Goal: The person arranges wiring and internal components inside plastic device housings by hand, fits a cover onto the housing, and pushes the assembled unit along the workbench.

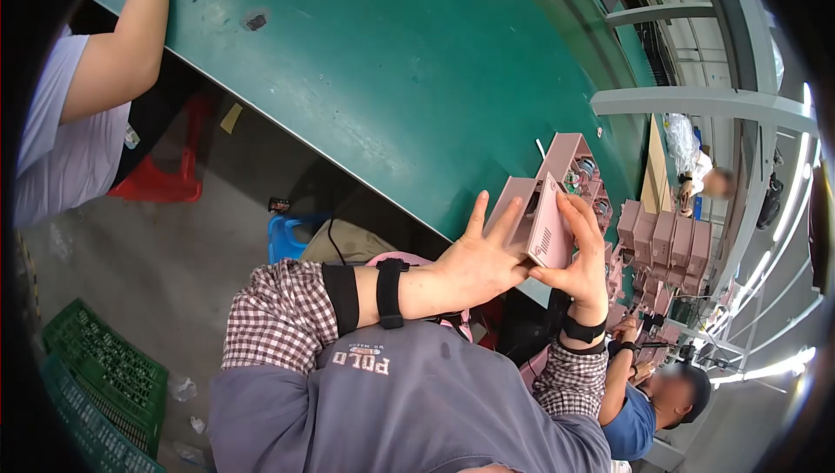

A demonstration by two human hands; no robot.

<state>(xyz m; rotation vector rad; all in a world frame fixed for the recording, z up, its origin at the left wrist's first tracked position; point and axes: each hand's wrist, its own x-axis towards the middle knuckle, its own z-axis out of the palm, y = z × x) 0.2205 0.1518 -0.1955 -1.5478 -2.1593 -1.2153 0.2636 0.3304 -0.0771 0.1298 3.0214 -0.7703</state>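
Note:
A pink plastic housing (550, 234) with a slotted grille on one face stands tilted near the table edge. My right hand (578, 255) grips this housing, thumb at its lower corner and fingers over the far edge. Against the other side rests my left hand (483, 255), with two fingers stretched apart; its thumb is hard to make out. Just beyond is another pink housing (567, 149), open, with round parts and a small green board inside.
The green table (365, 64) runs diagonally ahead. Stacked pink housings (665, 242) stand at right. A co-worker's arm (139, 38) rests at upper left; another person (635, 421) works at lower right. Red stool (178, 160), blue stool (283, 238) and green crates (104, 369) are below.

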